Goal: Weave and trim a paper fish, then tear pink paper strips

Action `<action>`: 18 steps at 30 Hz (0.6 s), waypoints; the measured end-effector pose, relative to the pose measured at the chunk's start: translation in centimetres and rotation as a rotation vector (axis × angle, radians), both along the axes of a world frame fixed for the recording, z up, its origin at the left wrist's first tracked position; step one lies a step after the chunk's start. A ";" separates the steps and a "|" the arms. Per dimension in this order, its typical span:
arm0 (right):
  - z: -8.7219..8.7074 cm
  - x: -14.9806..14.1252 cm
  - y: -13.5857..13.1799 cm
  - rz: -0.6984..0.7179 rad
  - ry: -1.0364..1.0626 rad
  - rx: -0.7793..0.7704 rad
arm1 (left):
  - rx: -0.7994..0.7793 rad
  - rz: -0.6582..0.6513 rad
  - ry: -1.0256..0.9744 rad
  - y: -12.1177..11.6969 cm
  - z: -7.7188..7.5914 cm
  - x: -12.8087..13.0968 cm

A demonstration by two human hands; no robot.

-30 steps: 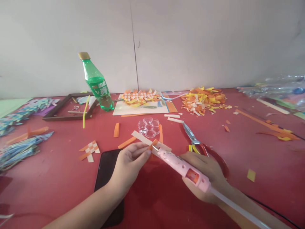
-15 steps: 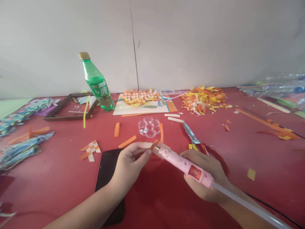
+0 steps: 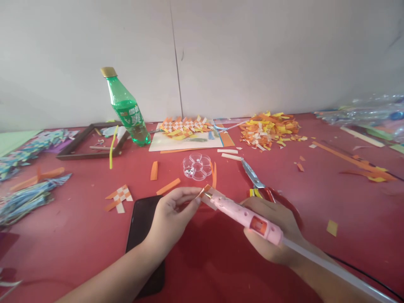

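My left hand point(image 3: 176, 214) pinches folded orange and cream paper strips point(image 3: 208, 201) between thumb and fingers. In my right hand point(image 3: 271, 227) is a pink glue gun point(image 3: 243, 214), a long clear glue stick point(image 3: 328, 263) running out of its back end. The metal nozzle of the gun is at the folded strips, close to my left fingertips; whether it touches them I cannot tell. Under my left wrist lies a black phone point(image 3: 143, 223). Red-handled scissors point(image 3: 252, 172) rest just beyond my right hand, which partly hides the handles.
A clear flower-shaped tray point(image 3: 197, 166) sits ahead of my hands. Farther back are a green bottle point(image 3: 129, 111), a woven paper fish shape point(image 3: 184, 127) on a card and a pile of paper scraps point(image 3: 269, 130). A brown frame point(image 3: 75, 145) and a small woven piece point(image 3: 121, 198) lie left.
The cream strip end that stuck out up and left past my left fingers is folded down out of sight. The glue gun has shifted slightly right, its nozzle staying by the strips.
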State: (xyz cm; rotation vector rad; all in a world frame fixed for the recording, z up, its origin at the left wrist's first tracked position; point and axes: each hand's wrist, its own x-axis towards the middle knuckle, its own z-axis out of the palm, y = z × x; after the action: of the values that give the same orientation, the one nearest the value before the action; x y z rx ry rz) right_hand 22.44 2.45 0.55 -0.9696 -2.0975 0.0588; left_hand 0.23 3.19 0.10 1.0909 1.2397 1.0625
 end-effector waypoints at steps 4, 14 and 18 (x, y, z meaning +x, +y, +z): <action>0.1 0.0 -0.2 -0.018 -0.028 -0.032 | 0.001 0.000 0.002 0.0 0.1 0.0; -1.4 0.5 0.1 -0.052 -0.028 -0.005 | 0.037 -0.022 -0.026 0.0 -0.5 0.0; -1.3 0.5 0.1 -0.031 0.002 -0.011 | 0.046 -0.021 -0.044 -0.1 -0.5 0.0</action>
State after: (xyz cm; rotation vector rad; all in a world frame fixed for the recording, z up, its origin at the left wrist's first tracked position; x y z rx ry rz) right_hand 22.91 2.52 -0.77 -1.0073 -2.0817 0.0555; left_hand 0.27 3.11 -0.42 1.1074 1.1720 1.0984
